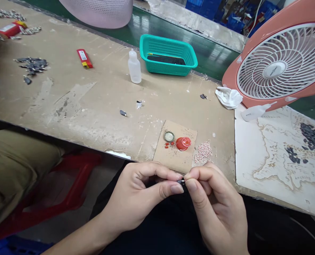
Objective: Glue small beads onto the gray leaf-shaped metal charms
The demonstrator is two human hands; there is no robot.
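My left hand (149, 194) pinches a small dark grey piece (182, 181) between thumb and forefinger, just off the table's front edge. Thumb and forefinger of my right hand (213, 202) are pressed together at the piece's right end, where a tiny pale tip shows. Whether the right fingers hold a separate bit is hidden. Just beyond my hands lies a cardboard square (173, 159) bearing a bottle cap (169, 136) and a small red tub (183, 143) with red drops around it. Beside the cardboard is a pile of tiny pinkish beads (204, 152).
A pink fan (276, 69) stands at right, near a white squeeze bottle (255, 112) and dark pieces (313, 136) on a map-printed sheet (249, 159). Behind are a green basket (169, 67) and another bottle (134, 67). Someone's leg (19, 173) and a red stool (75, 184) are left.
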